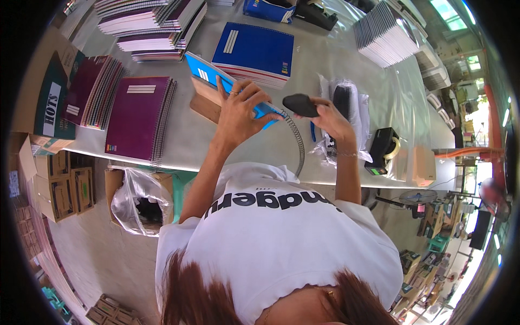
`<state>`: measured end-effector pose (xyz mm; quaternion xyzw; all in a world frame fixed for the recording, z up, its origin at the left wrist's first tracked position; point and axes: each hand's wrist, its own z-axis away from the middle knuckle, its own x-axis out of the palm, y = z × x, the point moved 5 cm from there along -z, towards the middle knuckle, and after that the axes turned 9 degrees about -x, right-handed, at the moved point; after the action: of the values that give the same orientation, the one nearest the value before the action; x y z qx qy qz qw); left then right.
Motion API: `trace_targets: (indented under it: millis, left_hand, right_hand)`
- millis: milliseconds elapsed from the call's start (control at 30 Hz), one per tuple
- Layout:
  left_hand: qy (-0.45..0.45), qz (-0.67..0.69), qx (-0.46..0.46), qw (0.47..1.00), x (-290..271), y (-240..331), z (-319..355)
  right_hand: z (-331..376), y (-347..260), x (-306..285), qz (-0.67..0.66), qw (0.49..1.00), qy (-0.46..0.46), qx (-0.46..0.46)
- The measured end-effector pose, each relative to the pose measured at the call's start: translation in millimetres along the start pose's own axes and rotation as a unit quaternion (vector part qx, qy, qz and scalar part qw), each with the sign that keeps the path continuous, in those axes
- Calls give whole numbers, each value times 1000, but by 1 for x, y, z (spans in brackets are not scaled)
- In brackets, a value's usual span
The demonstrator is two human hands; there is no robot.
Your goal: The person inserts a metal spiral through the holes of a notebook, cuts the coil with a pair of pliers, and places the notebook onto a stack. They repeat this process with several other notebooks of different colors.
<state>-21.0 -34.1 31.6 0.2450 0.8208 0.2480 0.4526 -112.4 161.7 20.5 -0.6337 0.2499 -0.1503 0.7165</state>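
Note:
My left hand [238, 111] grips a bright blue notebook [201, 67], which stands tilted on its edge against a brown wooden block [205, 103]. From the notebook's right end a dark wire spiral coil [298, 140] curves down over the table's near edge. My right hand [331, 120] is closed around a dark, rounded tool [299, 105] just right of the notebook and coil; its exact kind does not show. Behind the notebook lies a stack of dark blue notebooks [254, 49].
Purple spiral notebooks [132, 116] and a tall notebook pile [157, 27] occupy the left side. Right of my hand lie a plastic bag of black coils [344, 103] and a tape dispenser [382, 151]. White-edged notebooks [384, 35] stand far right. A plastic-lined box [142, 200] sits below the table.

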Motion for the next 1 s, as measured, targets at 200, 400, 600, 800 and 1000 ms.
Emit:
trace_targets:
  millis: [200, 400, 600, 800, 1000]
  left_hand:
    - [-10, -2, 2, 1000, -2, 2, -2]
    - [-15, -7, -1, 1000, -4, 2, -2]
    - [-16, 8, 9, 1000, -2, 0, 1]
    - [10, 2, 21, 1000, -3, 3, 1]
    - [4, -3, 33, 999, -2, 9, -5]
  right_hand:
    - [2, -20, 11, 36, 999, 23, -9]
    - [-6, -17, 13, 34, 996, 77, 36]
    - [-16, -26, 17, 258, 961, 90, -48]
    - [-11, 11, 5, 54, 984, 161, 55]
    - [5, -25, -1, 15, 996, 85, -15]
